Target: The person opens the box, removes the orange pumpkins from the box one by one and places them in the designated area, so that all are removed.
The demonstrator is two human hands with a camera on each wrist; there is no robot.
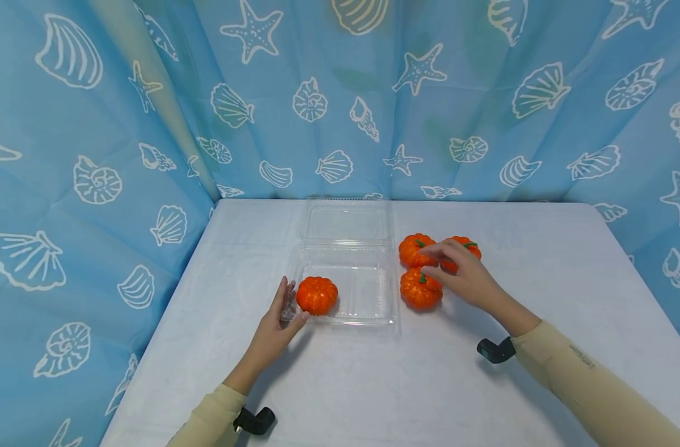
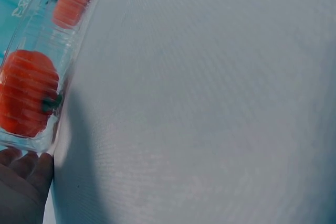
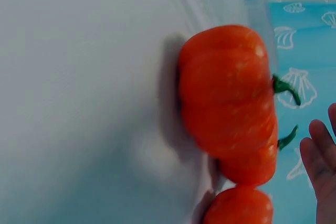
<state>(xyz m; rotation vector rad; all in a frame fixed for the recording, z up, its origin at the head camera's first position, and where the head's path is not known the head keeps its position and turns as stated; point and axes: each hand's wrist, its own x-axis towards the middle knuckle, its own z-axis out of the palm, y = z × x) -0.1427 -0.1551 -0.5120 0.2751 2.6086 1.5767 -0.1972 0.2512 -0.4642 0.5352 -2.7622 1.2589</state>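
My left hand (image 1: 272, 329) touches the left end of a clear plastic clamshell box (image 1: 367, 292), its thumb near the front corner. Inside the box, at its left end, lies an orange toy pumpkin (image 1: 317, 296); in the left wrist view its green stem (image 2: 51, 103) points sideways. Over three more pumpkins to the right of the box hovers my right hand (image 1: 467, 276), fingers slightly bent and holding nothing. The front pumpkin (image 1: 420, 292) is nearest to it, stem up. Behind are the back left pumpkin (image 1: 411, 251) and the back right pumpkin (image 1: 474, 249), partly hidden by the hand.
The box's lid (image 1: 346, 222) lies folded back behind its base. All this is on a table with a white cloth (image 1: 351, 385). A blue curtain (image 1: 340, 124) with shells and starfish hangs behind the table and along its left side.
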